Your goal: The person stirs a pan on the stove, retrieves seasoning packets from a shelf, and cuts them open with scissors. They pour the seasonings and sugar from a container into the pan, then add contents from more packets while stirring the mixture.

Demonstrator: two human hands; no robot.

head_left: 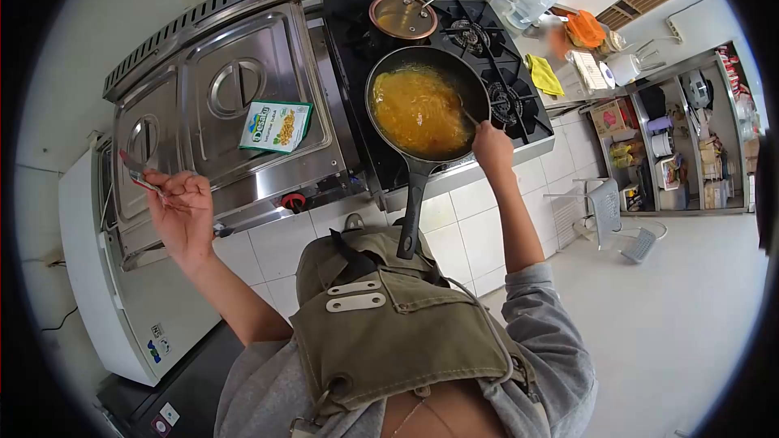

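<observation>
Head view: the black frying pan (472, 85) sits on the gas stove (519, 73), forward of the person's body and between the two hands, and contains a yellow-orange liquid (418, 109). The pan handle (412, 215) extends from the near rim past the front edge of the stove toward the body; neither hand touches it. The right hand (493, 146) is located at the right near side of the pan, with its fingers closed around a slender utensil (468, 117). The long axis of the utensil runs from these fingers forward and leftward into the pan; the type of its working end cannot be determined. The left hand (182, 215) is raised well to the left of the pan, near the outer side of the steel tabletop (329, 146), palm turned toward the camera. Its thumb and fingers pinch a small packet (144, 182), red and silver in colour; the other fingers are curled, and the exact contact points are too small to verify. Relative to the left fingers, the pan lies to the right and forward, well apart; the right hand is clearly the nearer of the two. A green and white pouch (277, 126) lies flat on a steel lid (203, 113) between the left hand and the pan. A small copper-toned pot (375, 10) stands directly behind the pan.
</observation>
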